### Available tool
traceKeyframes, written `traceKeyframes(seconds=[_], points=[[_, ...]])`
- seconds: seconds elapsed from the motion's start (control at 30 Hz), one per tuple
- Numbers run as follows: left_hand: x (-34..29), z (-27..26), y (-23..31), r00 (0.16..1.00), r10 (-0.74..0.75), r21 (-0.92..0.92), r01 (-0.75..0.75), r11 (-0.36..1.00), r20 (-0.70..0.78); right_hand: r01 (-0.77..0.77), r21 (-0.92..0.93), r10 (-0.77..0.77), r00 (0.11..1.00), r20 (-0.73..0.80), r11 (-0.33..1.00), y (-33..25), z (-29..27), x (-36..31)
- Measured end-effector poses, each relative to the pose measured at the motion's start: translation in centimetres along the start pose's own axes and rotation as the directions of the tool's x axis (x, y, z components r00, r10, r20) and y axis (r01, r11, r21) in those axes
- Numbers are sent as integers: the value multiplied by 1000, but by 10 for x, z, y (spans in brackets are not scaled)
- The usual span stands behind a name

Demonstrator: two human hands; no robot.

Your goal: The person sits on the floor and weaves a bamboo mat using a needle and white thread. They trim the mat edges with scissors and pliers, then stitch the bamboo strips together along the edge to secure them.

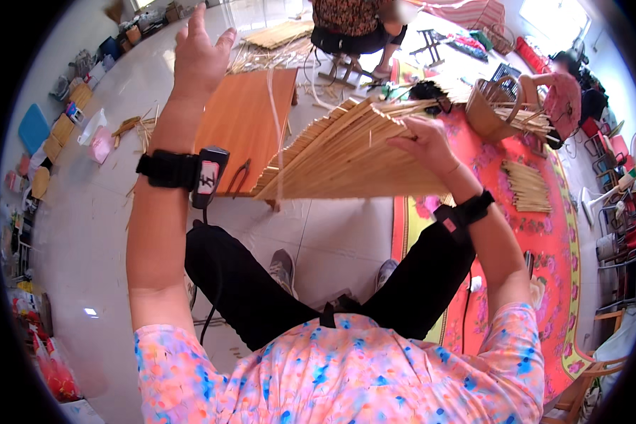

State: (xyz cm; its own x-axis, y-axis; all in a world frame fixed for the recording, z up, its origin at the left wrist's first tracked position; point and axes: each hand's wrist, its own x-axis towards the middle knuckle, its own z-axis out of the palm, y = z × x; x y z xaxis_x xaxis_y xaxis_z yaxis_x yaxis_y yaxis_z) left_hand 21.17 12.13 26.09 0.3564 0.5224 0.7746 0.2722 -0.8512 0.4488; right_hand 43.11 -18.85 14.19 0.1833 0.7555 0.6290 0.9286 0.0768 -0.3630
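Note:
A flat woven mat of pale bamboo strips [346, 155] is held up in front of me, tilted, over my knees. My right hand [425, 145] grips its right side, fingers closed on the strips. My left hand [199, 56] is raised high to the left, fingers together, pulling a thin pale strip [275, 120] that runs down to the mat's near edge. Whether the fingers pinch the strip is hidden from this side. Both wrists wear black bands.
An orange wooden board [244, 120] lies on the pale tiled floor behind the mat. A woven basket [498, 106] and a bundle of strips [526, 185] sit on a red flowered rug at right. Two seated people work further back.

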Motion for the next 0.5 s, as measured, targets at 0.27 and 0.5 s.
traceKeyframes(seconds=[0.27,0.5], points=[[-52,-3,16,986,142,-148,-153,977,-87,-190,53,196,972,-126,980,-32,-21,9],[-94,14,31,991,123,-303,-105,947,43,-340,239,414,803,-430,909,-81,-40,18]])
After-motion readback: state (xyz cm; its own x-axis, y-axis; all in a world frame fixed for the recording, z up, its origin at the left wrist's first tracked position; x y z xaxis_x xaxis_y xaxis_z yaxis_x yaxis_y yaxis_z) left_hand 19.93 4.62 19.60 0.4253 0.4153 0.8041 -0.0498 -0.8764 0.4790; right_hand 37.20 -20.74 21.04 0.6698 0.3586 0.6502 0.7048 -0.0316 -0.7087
